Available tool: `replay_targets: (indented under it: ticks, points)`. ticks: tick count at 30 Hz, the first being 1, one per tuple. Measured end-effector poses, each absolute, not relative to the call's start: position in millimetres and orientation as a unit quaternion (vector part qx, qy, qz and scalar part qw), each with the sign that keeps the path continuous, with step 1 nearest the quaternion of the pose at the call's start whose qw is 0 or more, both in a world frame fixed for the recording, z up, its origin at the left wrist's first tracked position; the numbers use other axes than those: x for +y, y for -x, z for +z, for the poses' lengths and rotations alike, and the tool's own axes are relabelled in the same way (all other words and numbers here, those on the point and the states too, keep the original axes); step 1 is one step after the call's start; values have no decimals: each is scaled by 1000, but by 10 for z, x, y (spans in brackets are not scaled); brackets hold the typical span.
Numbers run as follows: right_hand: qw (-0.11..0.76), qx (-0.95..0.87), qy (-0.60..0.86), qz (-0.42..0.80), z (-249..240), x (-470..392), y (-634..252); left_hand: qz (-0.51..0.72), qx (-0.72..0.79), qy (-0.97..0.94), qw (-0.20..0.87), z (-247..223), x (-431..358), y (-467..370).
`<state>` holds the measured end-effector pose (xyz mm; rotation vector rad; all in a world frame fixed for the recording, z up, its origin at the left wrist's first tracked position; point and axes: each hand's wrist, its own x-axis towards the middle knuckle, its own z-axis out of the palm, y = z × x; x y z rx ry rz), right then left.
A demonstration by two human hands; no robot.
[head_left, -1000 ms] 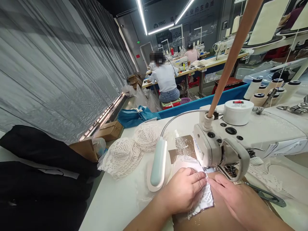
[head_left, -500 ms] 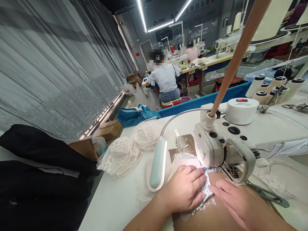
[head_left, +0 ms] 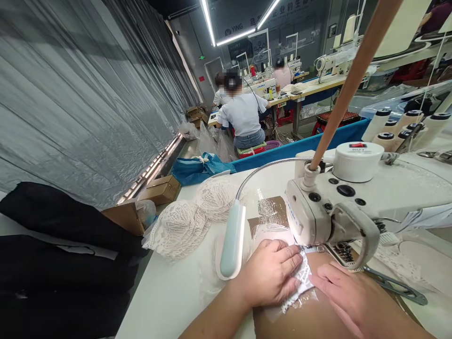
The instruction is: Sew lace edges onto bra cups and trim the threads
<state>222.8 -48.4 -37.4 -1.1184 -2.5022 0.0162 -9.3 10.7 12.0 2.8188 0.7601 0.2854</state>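
Under the head of a white sewing machine [head_left: 309,219] lies a white lace bra cup [head_left: 302,278], its scalloped lower edge showing. My left hand [head_left: 273,270] presses over the cup, fingers together near the presser foot and thumb lower down, closed on the lace. My right hand [head_left: 348,292] is at the cup's right edge, fingers drawn together with the tips on the lace; its thumb is hidden. Pale pink padding with lace [head_left: 271,231] shows beyond my left fingers. The needle is hidden behind the machine head.
A pale green lamp [head_left: 233,240] on a bendy metal neck stands left of my hands. Stacked lace cups [head_left: 180,228] lie on the white table [head_left: 158,296]. Thread cones [head_left: 384,141] stand at right. A seated person [head_left: 243,115] works ahead.
Both hands stay at the lace cup with only slight finger shifts. More of the lace shows between them. Another person has come into view beside the seated worker.
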Motion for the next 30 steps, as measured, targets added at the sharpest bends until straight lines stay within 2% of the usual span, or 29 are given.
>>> replay_targets:
  ticks: [8, 16, 19, 22, 26, 30]
  points:
    - [189, -879, 422, -112, -297, -354, -2158, 106, 302, -943, 90, 108, 190, 82]
    - [179, -864, 460, -100, -397, -334, -2151, 130, 339, -928, 83, 45, 161, 81]
    - [198, -862, 461, -67, -381, -324, -2255, 143, 361, -918, 76, -8, 151, 105]
    - [218, -850, 472, -84, -314, -324, -2452, 139, 405, -900, 78, -24, 130, 138]
    - [181, -852, 483, -92, -408, -354, -2813, 83, 443, -884, 124, 116, -43, 190]
    - [152, -854, 481, -125, -708, -437, -3081, 48, 397, -891, 216, 381, -428, 241]
